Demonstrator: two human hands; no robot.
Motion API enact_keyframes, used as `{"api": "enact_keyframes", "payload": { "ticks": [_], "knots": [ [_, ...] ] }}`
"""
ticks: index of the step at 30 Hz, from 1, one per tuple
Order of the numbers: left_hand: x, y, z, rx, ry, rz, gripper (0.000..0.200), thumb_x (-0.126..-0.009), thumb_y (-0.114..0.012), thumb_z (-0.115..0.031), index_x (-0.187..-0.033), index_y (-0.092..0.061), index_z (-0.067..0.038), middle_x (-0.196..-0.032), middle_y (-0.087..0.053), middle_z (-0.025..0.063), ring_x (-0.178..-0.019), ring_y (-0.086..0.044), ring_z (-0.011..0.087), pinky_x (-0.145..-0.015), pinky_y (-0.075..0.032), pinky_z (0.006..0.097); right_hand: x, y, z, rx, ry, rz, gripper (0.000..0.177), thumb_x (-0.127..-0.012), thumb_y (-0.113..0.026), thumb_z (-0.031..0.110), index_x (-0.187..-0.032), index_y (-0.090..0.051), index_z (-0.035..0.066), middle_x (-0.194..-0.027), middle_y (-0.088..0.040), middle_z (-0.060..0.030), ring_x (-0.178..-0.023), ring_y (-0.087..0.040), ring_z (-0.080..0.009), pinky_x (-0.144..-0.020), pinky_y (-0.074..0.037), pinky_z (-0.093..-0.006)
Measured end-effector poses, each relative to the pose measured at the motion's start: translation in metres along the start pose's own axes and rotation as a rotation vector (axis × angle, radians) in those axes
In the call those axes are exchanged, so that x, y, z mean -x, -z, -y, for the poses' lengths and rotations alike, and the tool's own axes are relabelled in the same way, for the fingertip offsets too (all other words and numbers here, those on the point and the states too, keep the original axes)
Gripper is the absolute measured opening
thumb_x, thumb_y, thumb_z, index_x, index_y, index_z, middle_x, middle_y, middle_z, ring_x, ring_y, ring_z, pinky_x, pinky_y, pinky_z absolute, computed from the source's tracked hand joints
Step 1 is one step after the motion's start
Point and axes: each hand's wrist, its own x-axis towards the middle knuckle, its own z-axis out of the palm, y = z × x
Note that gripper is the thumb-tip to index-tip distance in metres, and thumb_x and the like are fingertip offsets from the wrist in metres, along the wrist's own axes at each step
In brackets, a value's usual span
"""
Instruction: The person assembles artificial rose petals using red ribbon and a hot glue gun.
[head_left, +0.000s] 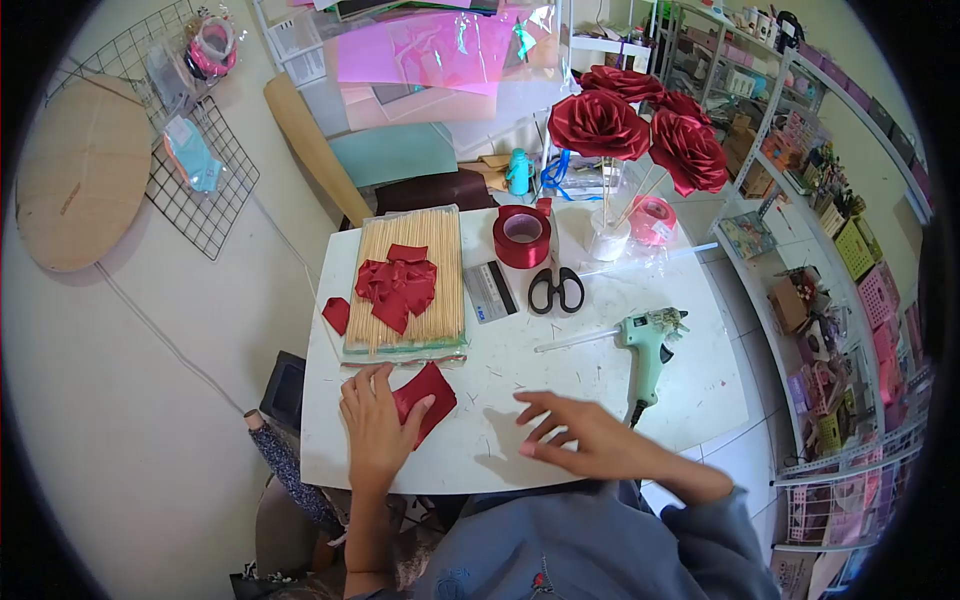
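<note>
My left hand lies at the front left of the white table, fingers stretched out and thumb across a piece of red satin ribbon. Part of that piece is hidden under the hand. My right hand hovers over the front of the table with its fingers apart and nothing in them. Beyond my left hand, several cut red ribbon pieces are heaped on a pack of wooden sticks. One more red piece lies to the left of the pack.
A mint-green glue gun lies at the right with its glue stick pointing left. Mid-table are black-handled scissors, a card and a red ribbon roll. Red fabric roses stand in a white holder at the back.
</note>
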Motion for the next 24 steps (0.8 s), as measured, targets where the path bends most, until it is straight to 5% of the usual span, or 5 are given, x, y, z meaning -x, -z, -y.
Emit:
{"api": "enact_keyframes", "payload": {
  "ticks": [3, 9, 15, 18, 24],
  "knots": [
    [-0.007, 0.003, 0.014, 0.063, -0.043, 0.092, 0.052, -0.065, -0.068, -0.029, -0.099, -0.045, 0.001, -0.102, -0.044, 0.0159, -0.094, -0.042, 0.0306, -0.082, -0.034, 0.0368, -0.002, -0.025, -0.035, -0.34, -0.05, 0.091, 0.055, -0.083, -0.052, 0.02, -0.123, -0.025, -0.004, -0.112, -0.045, -0.0178, -0.106, -0.046, -0.0227, -0.084, -0.042, -0.0292],
    [-0.005, 0.004, 0.008, 0.244, 0.043, 0.307, 0.052, -0.063, -0.069, -0.029, -0.096, -0.043, 0.002, -0.092, -0.05, 0.0182, -0.084, -0.051, 0.0338, -0.069, -0.041, 0.0386, -0.015, -0.053, -0.043, -0.969, -0.227, 0.081, 0.059, -0.084, -0.048, 0.009, -0.129, -0.012, -0.004, -0.124, -0.032, -0.0158, -0.119, -0.031, -0.0229, -0.099, -0.027, -0.0312],
    [0.005, -0.007, -0.018, 0.367, 0.032, 0.329, 0.046, -0.065, -0.069, -0.023, -0.094, -0.044, 0.003, -0.077, -0.055, 0.0201, -0.074, -0.054, 0.036, -0.065, -0.043, 0.038, -0.017, -0.058, -0.037, -0.918, -0.144, 0.041, 0.058, -0.084, -0.047, 0.006, -0.13, -0.011, 0.0, -0.126, -0.03, -0.0149, -0.119, -0.03, -0.0231, -0.097, -0.03, -0.0331],
    [0.003, -0.018, -0.029, 0.546, 0.102, 0.253, 0.041, -0.069, -0.066, -0.018, -0.097, -0.045, 0.003, -0.077, -0.056, 0.0184, -0.072, -0.057, 0.0284, -0.064, -0.044, 0.0325, -0.015, -0.051, -0.04, -0.782, -0.028, -0.062, 0.06, -0.081, -0.051, 0.006, -0.129, -0.016, 0.001, -0.123, -0.032, -0.014, -0.113, -0.036, -0.0221, -0.092, -0.034, -0.0318],
    [-0.002, -0.025, -0.078, 1.383, 0.336, -0.035, 0.022, -0.086, -0.047, -0.015, -0.102, -0.046, 0.0, -0.092, -0.054, 0.0055, -0.08, -0.051, 0.0111, -0.068, -0.043, 0.0245, -0.013, -0.034, -0.036, -0.247, 0.18, -0.438, 0.056, -0.078, -0.057, 0.008, -0.125, -0.028, 0.001, -0.112, -0.042, -0.0169, -0.1, -0.046, -0.0223, -0.081, -0.04, -0.0316]
  ]
}}
